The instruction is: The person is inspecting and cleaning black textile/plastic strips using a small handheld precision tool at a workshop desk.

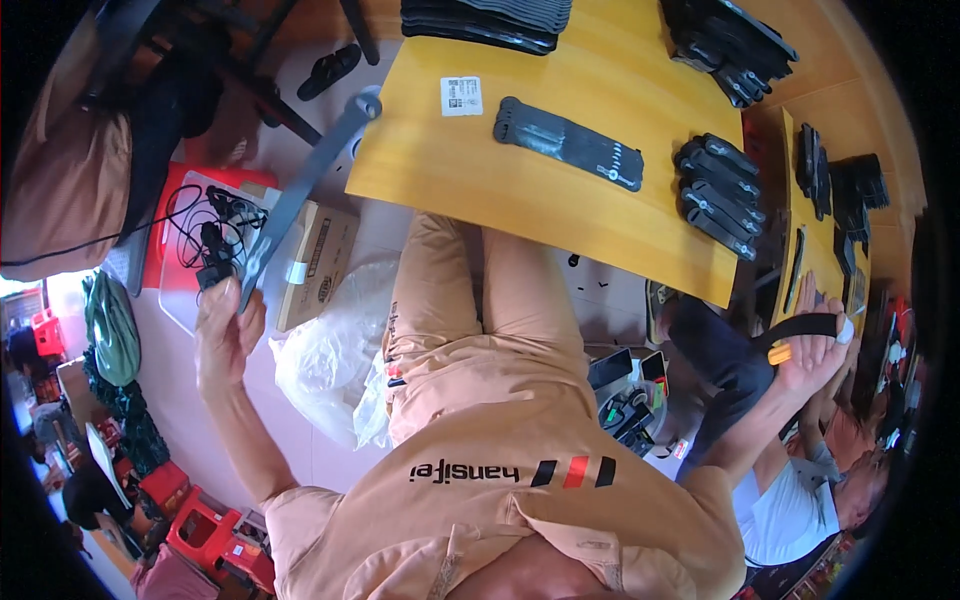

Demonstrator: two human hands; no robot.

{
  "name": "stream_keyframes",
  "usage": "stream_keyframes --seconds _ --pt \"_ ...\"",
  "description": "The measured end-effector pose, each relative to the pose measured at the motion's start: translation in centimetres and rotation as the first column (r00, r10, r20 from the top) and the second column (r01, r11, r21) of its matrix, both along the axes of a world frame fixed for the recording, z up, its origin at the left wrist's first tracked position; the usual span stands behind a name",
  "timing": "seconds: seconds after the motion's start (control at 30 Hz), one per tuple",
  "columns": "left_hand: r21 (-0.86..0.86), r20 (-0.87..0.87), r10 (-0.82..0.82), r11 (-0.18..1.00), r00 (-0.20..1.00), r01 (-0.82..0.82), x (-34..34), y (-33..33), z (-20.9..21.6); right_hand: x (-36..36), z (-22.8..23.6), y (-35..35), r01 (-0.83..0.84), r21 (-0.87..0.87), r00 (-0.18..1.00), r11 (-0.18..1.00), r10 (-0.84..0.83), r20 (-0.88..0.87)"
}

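Tan shirt point(490, 420) fills lower frame as the left hand point(230, 330) pinches a grey strap point(305, 182), slanting up-right toward the surface point(440, 160); well apart, frame right, a black band point(803, 325) crosses the right hand point(808, 370), grip unclear.

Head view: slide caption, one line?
Left hand holds a grey strap beside a yellow table; a black band crosses the right hand.

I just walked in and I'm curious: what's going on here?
At a yellow table, a person's left hand holds up a long grey strap. By the right hand are a black band and a small yellow piece; the grip is unclear. A flat dark strip lies on the table.
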State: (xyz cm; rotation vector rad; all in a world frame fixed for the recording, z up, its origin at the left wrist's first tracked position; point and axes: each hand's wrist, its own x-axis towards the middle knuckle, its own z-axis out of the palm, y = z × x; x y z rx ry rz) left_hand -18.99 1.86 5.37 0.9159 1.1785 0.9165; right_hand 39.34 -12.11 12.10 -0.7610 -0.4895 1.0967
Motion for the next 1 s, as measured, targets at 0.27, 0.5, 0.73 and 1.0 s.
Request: stream_keyframes --seconds 0.27,0.5,0.73,1.0 --pt "0.129 -0.158 0.113 0.987 0.981 -0.092 10.9 5.2 -6.5 -4.1 -0.7 1.3 -0.098 -0.104 0.853 0.99 0.137 0.504" --pt "-0.03 -0.373 0.204 0.972 0.905 -0.231 14.4 5.3 -11.0 -7.7 -0.2 3.2 0.246 -0.357 0.392 0.901 0.244 0.887" --pt "0.107 -0.59 0.323 0.94 0.74 -0.325 11.6 3.4 -11.0 -7.8 -0.1 4.5 0.126 -0.353 0.473 0.927 0.256 0.843" --pt "0.671 -0.427 0.133 0.709 0.894 0.215 19.9 0.5 -2.3 -13.5 -3.3 7.0 -0.274 -0.373 0.394 0.886 0.458 0.797"
